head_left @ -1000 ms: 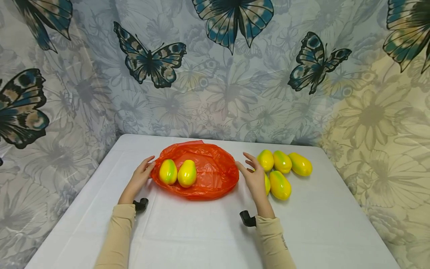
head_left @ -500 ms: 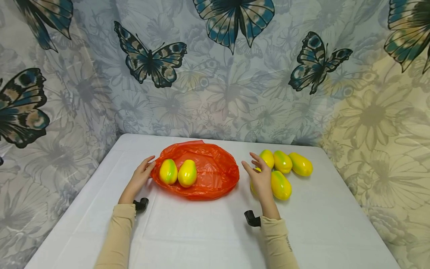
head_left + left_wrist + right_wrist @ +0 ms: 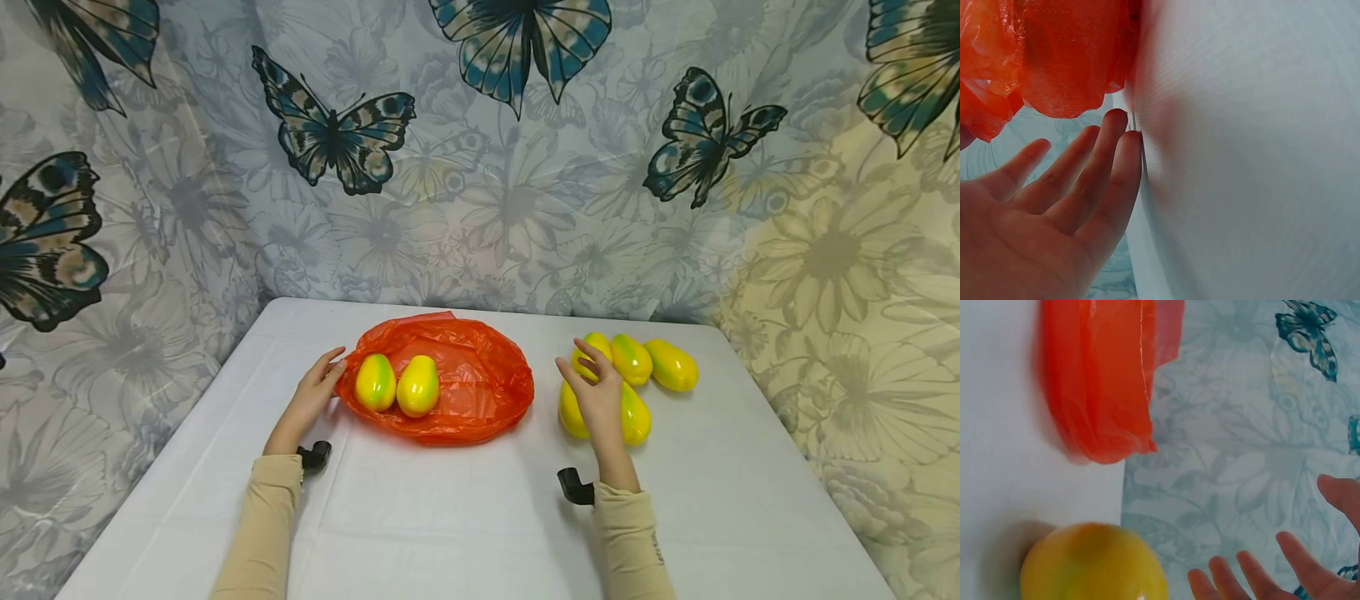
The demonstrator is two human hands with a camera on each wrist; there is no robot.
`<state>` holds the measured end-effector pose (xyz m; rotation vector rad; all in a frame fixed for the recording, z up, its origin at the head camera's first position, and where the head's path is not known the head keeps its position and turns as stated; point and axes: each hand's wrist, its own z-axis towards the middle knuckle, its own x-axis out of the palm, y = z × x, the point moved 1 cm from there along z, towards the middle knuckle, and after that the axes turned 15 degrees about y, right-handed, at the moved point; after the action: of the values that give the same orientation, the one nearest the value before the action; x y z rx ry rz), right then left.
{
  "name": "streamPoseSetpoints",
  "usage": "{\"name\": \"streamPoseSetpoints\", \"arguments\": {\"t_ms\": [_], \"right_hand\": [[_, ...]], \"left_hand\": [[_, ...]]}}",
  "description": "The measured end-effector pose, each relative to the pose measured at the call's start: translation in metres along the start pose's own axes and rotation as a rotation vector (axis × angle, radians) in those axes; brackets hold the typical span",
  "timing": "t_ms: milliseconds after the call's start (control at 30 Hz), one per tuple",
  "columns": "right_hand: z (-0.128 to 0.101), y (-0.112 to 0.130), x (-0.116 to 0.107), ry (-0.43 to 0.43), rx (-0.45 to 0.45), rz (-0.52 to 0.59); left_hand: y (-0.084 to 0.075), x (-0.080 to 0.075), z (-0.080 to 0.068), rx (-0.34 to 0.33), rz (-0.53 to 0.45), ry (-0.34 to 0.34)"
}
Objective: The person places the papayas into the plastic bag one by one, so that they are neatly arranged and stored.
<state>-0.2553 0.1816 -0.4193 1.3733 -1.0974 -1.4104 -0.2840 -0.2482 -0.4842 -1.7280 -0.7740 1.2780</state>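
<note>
A red plastic bag (image 3: 480, 383) lies with its mouth spread wide, and two yellow-green mangoes (image 3: 375, 383) sit inside it on the left. My left hand (image 3: 311, 396) is at the bag's left rim. In the left wrist view its fingers (image 3: 1075, 181) are extended below the bag (image 3: 1066, 56); the thumb is mostly out of frame. My right hand (image 3: 602, 404) hovers over the loose mangoes (image 3: 573, 410) right of the bag, fingers spread, holding nothing. In the right wrist view one mango (image 3: 1094, 565) lies below the bag (image 3: 1100, 381), apart from the right hand's fingers (image 3: 1260, 575).
Several mangoes (image 3: 673, 367) lie grouped at the table's right rear, partly hidden by the right hand. A white cloth covers the table (image 3: 435, 517). Behind it hangs a butterfly-patterned curtain (image 3: 517, 225). Each wrist bears a black camera mount (image 3: 576, 487).
My right hand has moved right, away from the bag's right rim to above the loose mangoes. The left hand, the bag and the mangoes have stayed put.
</note>
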Motion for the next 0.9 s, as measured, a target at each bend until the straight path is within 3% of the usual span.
{"name": "streamPoseSetpoints", "arguments": {"t_ms": [267,900], "right_hand": [[-0.004,0.001,-0.011,-0.040,0.039,0.022],[-0.012,-0.003,-0.041,-0.115,0.012,-0.009]], "left_hand": [[-0.001,0.000,-0.001,-0.004,-0.008,-0.002],[0.000,0.000,0.001,-0.003,-0.011,-0.003]]}}
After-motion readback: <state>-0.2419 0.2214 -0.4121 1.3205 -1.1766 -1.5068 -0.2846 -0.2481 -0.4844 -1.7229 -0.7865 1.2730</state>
